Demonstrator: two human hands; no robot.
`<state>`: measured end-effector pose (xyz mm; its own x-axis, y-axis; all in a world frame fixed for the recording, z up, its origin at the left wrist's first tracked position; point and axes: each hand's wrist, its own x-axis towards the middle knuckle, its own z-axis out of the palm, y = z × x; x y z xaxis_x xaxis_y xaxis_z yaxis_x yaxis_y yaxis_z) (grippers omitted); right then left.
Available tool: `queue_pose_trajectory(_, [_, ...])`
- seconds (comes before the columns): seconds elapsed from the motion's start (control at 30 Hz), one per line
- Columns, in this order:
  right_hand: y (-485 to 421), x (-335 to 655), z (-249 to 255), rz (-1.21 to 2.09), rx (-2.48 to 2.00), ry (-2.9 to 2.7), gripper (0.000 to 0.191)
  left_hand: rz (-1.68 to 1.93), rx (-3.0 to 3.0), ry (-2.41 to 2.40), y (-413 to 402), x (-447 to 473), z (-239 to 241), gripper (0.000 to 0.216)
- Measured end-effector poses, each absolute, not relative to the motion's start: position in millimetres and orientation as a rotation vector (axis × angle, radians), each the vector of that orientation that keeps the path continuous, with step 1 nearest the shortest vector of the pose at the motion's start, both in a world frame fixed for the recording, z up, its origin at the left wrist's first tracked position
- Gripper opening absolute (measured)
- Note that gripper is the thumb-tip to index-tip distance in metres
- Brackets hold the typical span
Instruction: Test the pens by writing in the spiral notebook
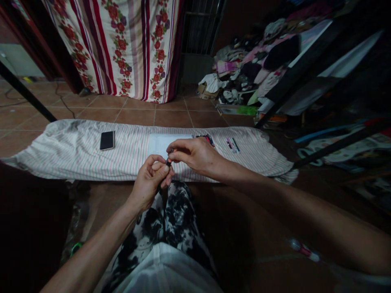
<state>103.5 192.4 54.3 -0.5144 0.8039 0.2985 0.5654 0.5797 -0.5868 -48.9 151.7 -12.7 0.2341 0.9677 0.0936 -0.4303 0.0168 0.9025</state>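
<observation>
My left hand [151, 177] and my right hand [195, 154] meet above the near edge of a striped cloth [76, 152] spread on the tiled floor. Both are closed in a pinch on one small dark pen-like object with an orange tip [169, 161]. Just behind the hands lies a white sheet of paper [160, 143]. Several pens or markers [209, 139] lie by its right corner, and a few more small items [232, 144] sit further right on the cloth. A black phone [107, 140] rests on the cloth to the left.
A floral curtain [134, 44] hangs at the back. A heap of clothes and clutter [250, 69] fills the right side beside dark metal frame bars [305, 69]. A dark pole [24, 91] slants at the left. My patterned trousers [171, 219] are below the hands.
</observation>
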Motion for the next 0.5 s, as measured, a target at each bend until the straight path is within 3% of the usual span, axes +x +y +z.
queue_pose_trajectory(0.27, [188.4,108.5,60.8,0.354,-1.156,-2.611,0.018,1.184,1.011,0.735,143.1,-45.0,-18.1,0.029])
queue_pose_trajectory(0.5, [183.9,102.4,61.2,0.041,-1.461,-2.684,0.034,1.192,1.075,0.757,146.2,-46.8,-18.8,0.026])
